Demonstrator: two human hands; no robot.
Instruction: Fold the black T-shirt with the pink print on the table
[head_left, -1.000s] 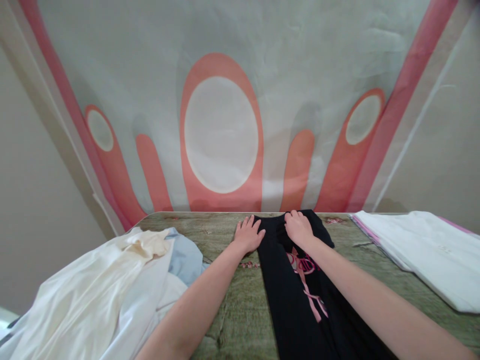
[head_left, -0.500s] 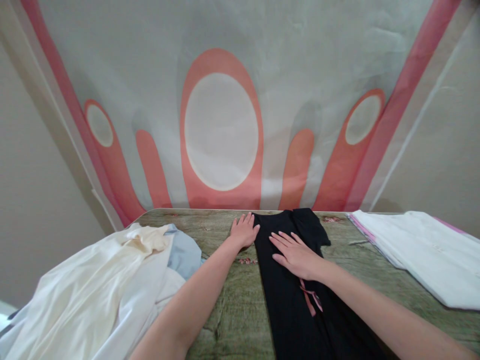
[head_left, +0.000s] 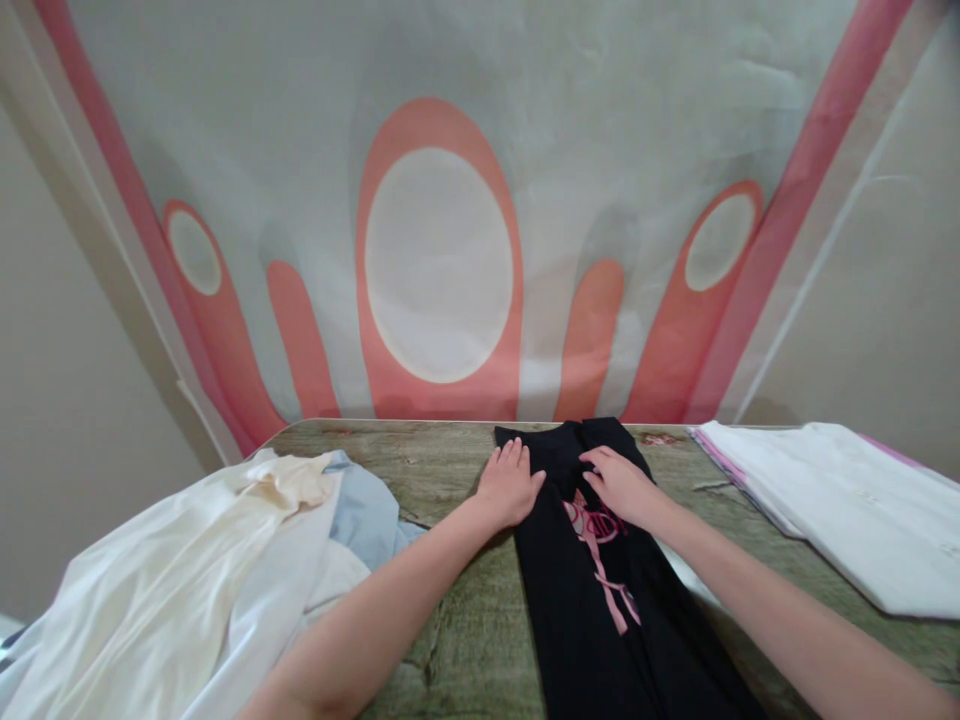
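Observation:
A black shirt (head_left: 570,620) with a pink printed figure and lettering lies lengthwise before me, partly folded over on itself. My left hand (head_left: 510,485) rests flat near its upper left edge, fingers stretched out and pressing on the cloth. Higher up on the right side, my right hand (head_left: 619,487) has its fingers bent and drawn together on the black fabric, thumb close to the index finger. How much cloth is between those fingertips is partly hidden.
A loose heap of cream, white and light blue clothes (head_left: 172,580) covers the table's left side. Folded white clothes (head_left: 847,510) with pink edging lie at the right. The wood-patterned table (head_left: 465,630) ends at a wall hanging (head_left: 442,400) with pink-orange shapes.
My left hand has slid right, further onto the shirt. My right hand has gone from lying flat to bent fingers, slightly up and right, uncovering more pink print. The shirt's right sleeve shows less.

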